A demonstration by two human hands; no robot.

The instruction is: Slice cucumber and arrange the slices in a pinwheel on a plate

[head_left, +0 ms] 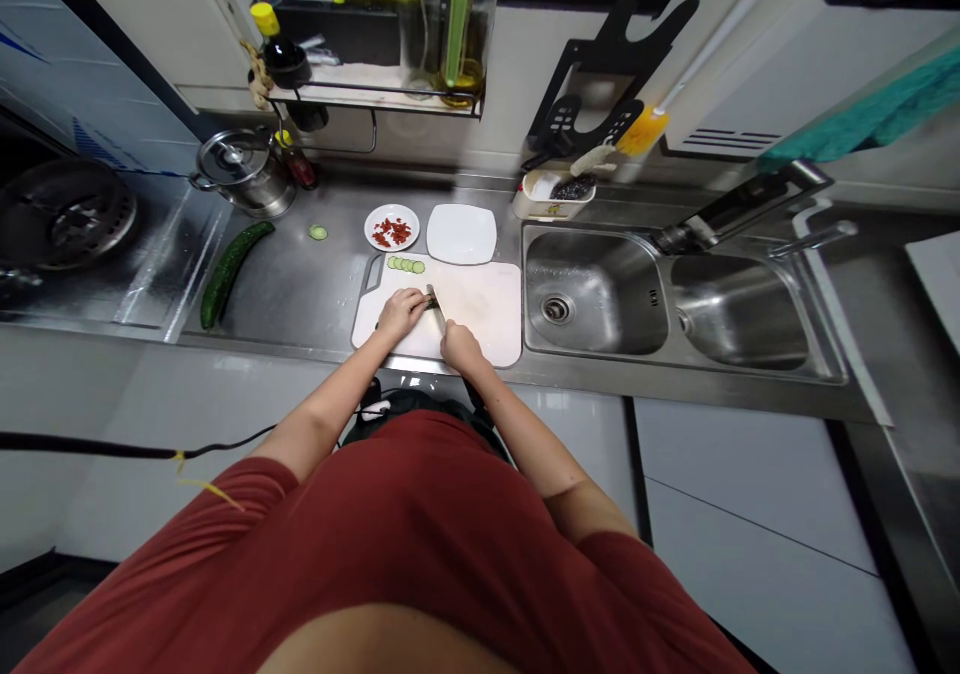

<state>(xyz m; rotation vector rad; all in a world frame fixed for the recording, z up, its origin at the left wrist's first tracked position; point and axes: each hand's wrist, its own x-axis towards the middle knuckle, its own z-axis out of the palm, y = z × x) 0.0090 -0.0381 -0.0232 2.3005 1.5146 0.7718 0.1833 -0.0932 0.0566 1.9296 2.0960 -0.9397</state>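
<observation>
My right hand [460, 347] is closed around the handle of a knife [437, 306], its blade pointing away from me over the white cutting board [491, 304]. Against the blade lies the dark green end of a cucumber [432, 302]. My left hand [403, 315] presses down on that cucumber with bent fingers, hiding most of it. A row of pale green cucumber slices [406, 264] rests along the board's far left side. Behind the board stand a white plate [461, 234] and a small plate [370, 226] with chopped red pieces [392, 232].
On the left of the steel counter lie a whole cucumber [232, 272] and a single slice [318, 233]. A lidded pot [244, 174] and a small bottle [298, 166] stand behind them. The double sink [596, 339] adjoins the board's right; a pan [67, 214] sits far left.
</observation>
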